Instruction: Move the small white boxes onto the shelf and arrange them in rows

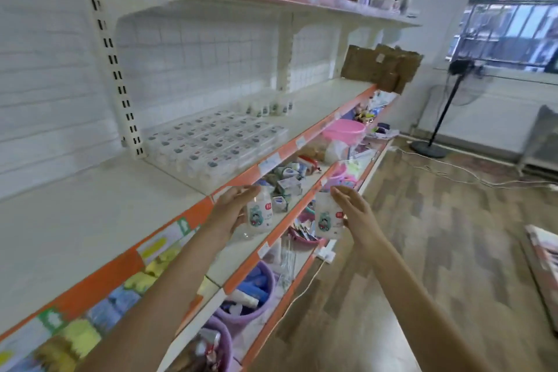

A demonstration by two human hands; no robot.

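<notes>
Left hand [232,208] gripping small clear plastic bottle w/ white label [260,214], right hand [351,211] gripping small white box w/ same cartoon print [327,216]; both held in air in front of orange shelf edge [193,214], not touching it. Further back on white metal shelf [90,205]: rows of small white boxes [217,142] lying flat, near upright slotted post [120,93]. Behind them, few small bottles [268,107] standing. Pink plastic basin [344,130] on lower shelf.

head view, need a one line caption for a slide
Each hand, left hand and right hand, holds a small white labelled bottle before the white shelf with rows of small white boxes.
</notes>
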